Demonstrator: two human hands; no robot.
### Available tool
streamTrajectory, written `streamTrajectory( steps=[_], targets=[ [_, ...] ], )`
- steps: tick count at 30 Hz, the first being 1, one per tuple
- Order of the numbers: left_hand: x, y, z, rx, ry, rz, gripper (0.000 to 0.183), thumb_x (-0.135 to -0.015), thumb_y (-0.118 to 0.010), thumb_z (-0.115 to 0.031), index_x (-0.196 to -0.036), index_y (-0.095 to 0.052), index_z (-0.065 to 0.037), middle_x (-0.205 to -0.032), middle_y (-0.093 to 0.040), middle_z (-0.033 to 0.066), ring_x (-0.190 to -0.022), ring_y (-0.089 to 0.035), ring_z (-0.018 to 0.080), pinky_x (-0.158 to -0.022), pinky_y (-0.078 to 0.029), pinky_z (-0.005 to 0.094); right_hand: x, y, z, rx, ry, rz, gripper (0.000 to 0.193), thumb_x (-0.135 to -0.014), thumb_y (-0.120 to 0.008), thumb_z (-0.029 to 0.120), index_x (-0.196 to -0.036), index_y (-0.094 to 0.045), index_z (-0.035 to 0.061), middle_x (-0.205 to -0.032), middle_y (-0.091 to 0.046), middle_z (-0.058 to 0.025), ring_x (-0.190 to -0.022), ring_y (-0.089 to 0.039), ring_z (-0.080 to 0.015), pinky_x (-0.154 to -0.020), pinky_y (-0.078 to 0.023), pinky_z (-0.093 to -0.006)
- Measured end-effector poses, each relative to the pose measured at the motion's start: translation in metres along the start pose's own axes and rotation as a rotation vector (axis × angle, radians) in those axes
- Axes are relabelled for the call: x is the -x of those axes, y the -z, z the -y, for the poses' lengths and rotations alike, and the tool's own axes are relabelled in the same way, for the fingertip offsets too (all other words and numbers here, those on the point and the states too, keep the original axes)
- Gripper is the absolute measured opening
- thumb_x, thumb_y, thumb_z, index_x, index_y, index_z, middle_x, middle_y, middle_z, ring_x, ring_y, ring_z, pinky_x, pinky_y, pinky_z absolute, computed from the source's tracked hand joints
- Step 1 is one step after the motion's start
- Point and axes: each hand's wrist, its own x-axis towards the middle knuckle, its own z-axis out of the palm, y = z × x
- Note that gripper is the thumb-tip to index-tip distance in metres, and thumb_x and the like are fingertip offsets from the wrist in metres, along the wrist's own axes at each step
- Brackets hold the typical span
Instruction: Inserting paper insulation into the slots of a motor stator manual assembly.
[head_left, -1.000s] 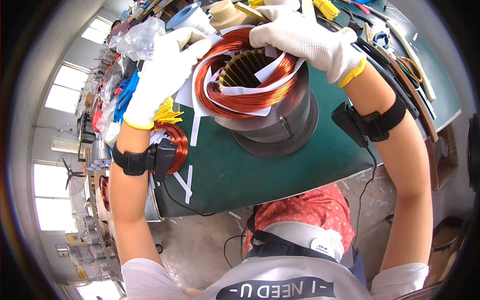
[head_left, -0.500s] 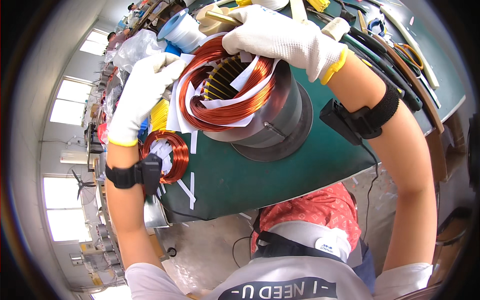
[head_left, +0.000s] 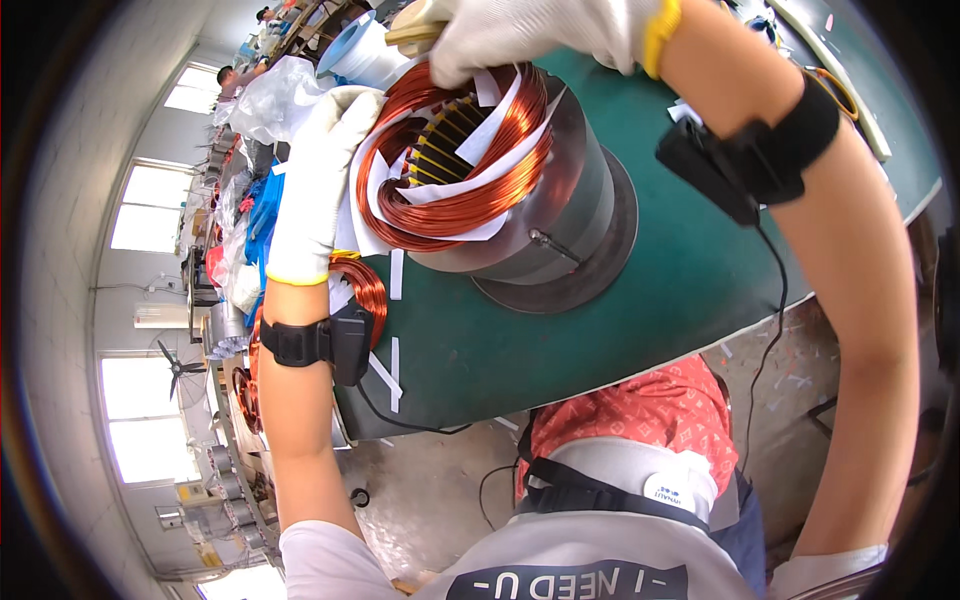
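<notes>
- The grey cylindrical metal motor stator (head_left: 560,215) stands on its wide round base on the green-topped desk (head_left: 640,330), near the desk's front edge.
- Shiny copper wire windings (head_left: 450,200) bulge from the stator's open top, with white insulating paper strips (head_left: 470,180) threaded between the coils and yellowish slots showing inside the bore.
- The left hand (head_left: 320,175), in a white knitted glove with a yellow cuff, lies flat against the left side of the windings, its grip spread with the fingers pressed on the copper and paper.
- The right hand (head_left: 545,30), gloved alike, is at the far top rim of the windings; its grip is curled around a pale wooden stick-like tool (head_left: 415,28).
- A black strap with a small box (head_left: 325,340) sits on the left wrist, and another (head_left: 750,160) on the right forearm.
- A loose copper wire coil (head_left: 362,290) lies on the desk just beside the left wrist.
</notes>
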Motion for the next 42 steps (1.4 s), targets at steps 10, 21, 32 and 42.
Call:
streamTrajectory(
  steps=[10,21,32,42],
  targets=[
    [0.038,-0.014,-0.042,-0.28,-0.165,-0.232,0.018,-0.093,-0.063,-0.016,-0.095,-0.068,0.001,-0.084,-0.067,0.0039,-0.075,-0.058,0.0084,-0.07,-0.049,0.0251,-0.02,-0.034,0.011,-1.037,-0.535,-0.267,0.038,-0.079,-0.066,0.036,-0.092,-0.072,0.0001,-0.081,-0.071,-0.0108,-0.066,-0.065,-0.0197,-0.064,-0.053,-0.0319],
    [0.02,0.004,-0.052,-0.346,-0.08,0.022,0.025,-0.093,-0.063,-0.024,-0.09,-0.067,0.0,-0.079,-0.063,-0.0001,-0.074,-0.051,0.0041,-0.068,-0.044,0.0217,-0.004,-0.013,-0.003,-0.794,-0.149,-0.074,0.027,-0.09,-0.058,0.031,-0.105,-0.072,0.0133,-0.089,-0.072,-0.0121,-0.083,-0.069,-0.0248,-0.071,-0.053,-0.0332],
    [0.052,-0.003,-0.041,-0.171,-0.004,-0.119,0.027,-0.094,-0.064,-0.022,-0.104,-0.065,0.003,-0.091,-0.066,0.0029,-0.081,-0.056,0.0068,-0.075,-0.046,0.0229,-0.004,-0.017,-0.012,-1.045,-0.225,-0.036,0.048,-0.086,-0.064,0.049,-0.1,-0.074,0.0042,-0.09,-0.073,-0.0111,-0.083,-0.069,-0.0208,-0.076,-0.051,-0.0323],
    [0.045,-0.001,-0.05,-0.34,-0.063,-0.171,0.02,-0.094,-0.062,-0.015,-0.098,-0.067,0.004,-0.085,-0.066,0.0021,-0.075,-0.055,0.0058,-0.069,-0.045,0.0217,-0.017,-0.029,-0.015,-1.186,-0.207,-0.024,0.041,-0.086,-0.068,0.042,-0.099,-0.072,0.0032,-0.088,-0.071,-0.0105,-0.079,-0.066,-0.0198,-0.075,-0.051,-0.0328]
  ],
)
